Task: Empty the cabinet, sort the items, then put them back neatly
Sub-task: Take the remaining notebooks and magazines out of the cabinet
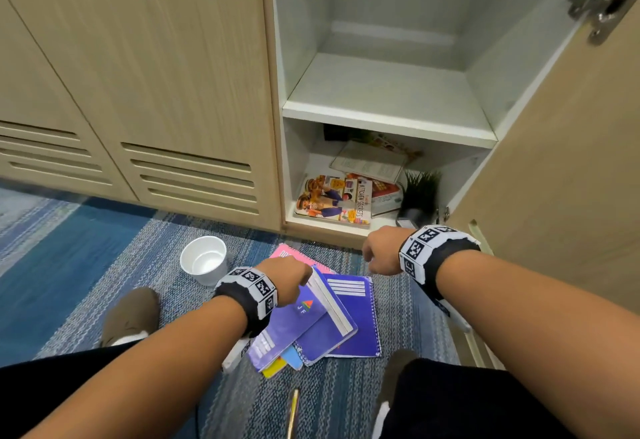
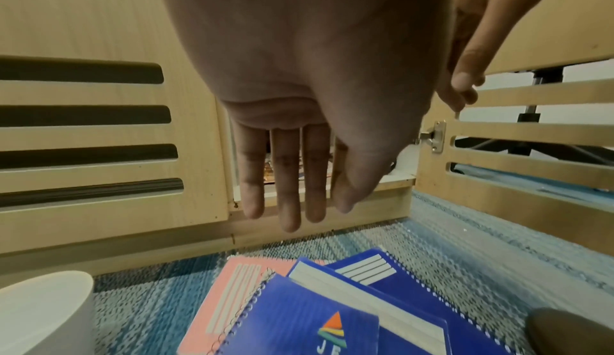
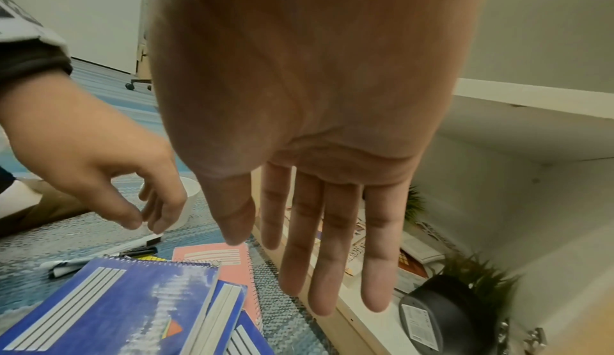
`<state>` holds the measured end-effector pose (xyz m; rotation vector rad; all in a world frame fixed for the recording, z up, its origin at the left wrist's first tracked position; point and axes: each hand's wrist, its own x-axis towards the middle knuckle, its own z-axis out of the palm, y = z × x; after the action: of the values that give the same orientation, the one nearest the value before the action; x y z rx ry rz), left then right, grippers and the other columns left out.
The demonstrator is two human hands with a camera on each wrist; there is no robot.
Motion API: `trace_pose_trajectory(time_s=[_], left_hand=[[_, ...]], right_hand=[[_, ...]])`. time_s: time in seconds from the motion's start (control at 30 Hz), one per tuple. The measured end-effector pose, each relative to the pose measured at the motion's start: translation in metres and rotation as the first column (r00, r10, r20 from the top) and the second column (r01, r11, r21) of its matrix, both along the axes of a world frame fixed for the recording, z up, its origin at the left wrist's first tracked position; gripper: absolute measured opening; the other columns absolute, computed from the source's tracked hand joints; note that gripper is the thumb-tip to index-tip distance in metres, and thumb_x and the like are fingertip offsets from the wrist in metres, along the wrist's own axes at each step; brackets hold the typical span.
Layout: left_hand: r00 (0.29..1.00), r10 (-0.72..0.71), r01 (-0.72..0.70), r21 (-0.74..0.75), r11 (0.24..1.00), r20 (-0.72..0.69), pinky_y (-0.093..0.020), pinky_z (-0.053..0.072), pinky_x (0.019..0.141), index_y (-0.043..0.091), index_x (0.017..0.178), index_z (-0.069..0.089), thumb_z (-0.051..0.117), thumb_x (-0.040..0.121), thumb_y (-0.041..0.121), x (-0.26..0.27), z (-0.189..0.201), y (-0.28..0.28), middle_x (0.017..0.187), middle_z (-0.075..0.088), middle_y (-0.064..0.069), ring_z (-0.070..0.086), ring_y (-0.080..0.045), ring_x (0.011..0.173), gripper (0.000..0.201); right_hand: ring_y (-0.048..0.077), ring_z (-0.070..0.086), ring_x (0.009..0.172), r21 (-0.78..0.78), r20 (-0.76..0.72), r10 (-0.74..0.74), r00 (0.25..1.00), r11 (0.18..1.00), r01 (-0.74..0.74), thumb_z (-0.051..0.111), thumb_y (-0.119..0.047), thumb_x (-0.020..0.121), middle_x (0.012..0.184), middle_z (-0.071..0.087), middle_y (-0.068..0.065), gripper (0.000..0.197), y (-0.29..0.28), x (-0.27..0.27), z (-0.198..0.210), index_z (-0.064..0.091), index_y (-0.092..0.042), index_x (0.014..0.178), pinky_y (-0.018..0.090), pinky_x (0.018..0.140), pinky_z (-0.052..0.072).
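With both our left hand (image 1: 289,274) and right hand (image 1: 381,253) wide and empty, reaching carelessly could topple the potted plant (image 1: 417,196) at lower right.

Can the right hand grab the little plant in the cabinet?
Probably yes. The right hand is open and empty, just in front of the bottom shelf where the plant lies tipped over at the front right. The door is swung wide, and nothing sits between hand and plant.
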<state>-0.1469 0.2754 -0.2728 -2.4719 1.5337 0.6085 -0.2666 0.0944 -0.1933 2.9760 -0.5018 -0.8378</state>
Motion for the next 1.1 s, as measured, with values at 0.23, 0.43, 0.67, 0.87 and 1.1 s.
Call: trace_pose_trajectory(time_s=[0.23,0.43,0.67,0.87,1.1], left_hand=[[1.000,-0.001,0.000,-0.082,0.997,-0.017,-0.034,0.046,0.074,0.019,0.113,0.060,0.048,0.090,0.016,0.013,0.024,-0.024,0.114,0.066,-0.008,0.062,-0.029,0.102,0.026],[0.998,-0.015,0.025,-0.155,0.988,0.061,-0.034,0.052,0.075,0.022,0.108,0.063,0.050,0.091,0.021,0.027,0.037,-0.058,0.107,0.068,-0.005,0.063,-0.025,0.096,0.022],[0.989,-0.053,0.077,-0.174,0.982,0.137,-0.036,0.052,0.079,0.021,0.113,0.060,0.051,0.089,0.020,0.056,0.022,-0.113,0.113,0.067,-0.007,0.063,-0.028,0.102,0.025],[0.975,-0.036,0.080,-0.196,0.977,0.219,-0.045,0.043,0.104,0.024,0.143,0.041,0.067,0.081,0.029,0.083,-0.027,-0.165,0.144,0.047,-0.006,0.045,-0.027,0.130,0.067],[0.982,0.018,-0.003,-0.084,0.996,0.187,-0.055,0.017,0.120,0.024,0.158,-0.003,0.070,0.081,0.044,0.093,-0.101,-0.190,0.164,0.014,-0.012,0.014,-0.035,0.150,0.108]], right_hand=[[0.026,0.063,0.109,0.058,0.105,-0.182,0.978,0.983,0.177,0.060,-0.026,0.090,0.117,0.068,0.007,0.029,-0.032,-0.003,0.031,0.072,-0.017,0.116,0.034,0.092,0.053],[0.026,0.067,0.100,0.059,0.100,-0.310,0.945,0.950,0.306,0.060,-0.025,0.089,0.110,0.071,0.009,0.027,-0.061,0.006,0.013,0.073,-0.012,0.110,0.034,0.086,0.057],[0.026,0.067,0.093,0.130,0.118,-0.336,0.935,0.938,0.320,0.059,-0.026,0.087,0.104,0.072,0.007,0.025,-0.093,0.049,-0.033,0.073,-0.015,0.105,0.037,0.084,0.058],[0.029,0.064,0.104,0.196,0.206,-0.432,0.878,0.897,0.396,0.054,-0.019,0.091,0.117,0.066,0.011,0.033,-0.125,0.092,-0.081,0.064,-0.012,0.122,0.037,0.086,0.057],[0.037,0.060,0.112,0.260,0.313,-0.604,0.733,0.797,0.546,0.056,-0.016,0.091,0.123,0.060,0.020,0.035,-0.147,0.118,-0.150,0.055,-0.003,0.123,0.038,0.089,0.052]])
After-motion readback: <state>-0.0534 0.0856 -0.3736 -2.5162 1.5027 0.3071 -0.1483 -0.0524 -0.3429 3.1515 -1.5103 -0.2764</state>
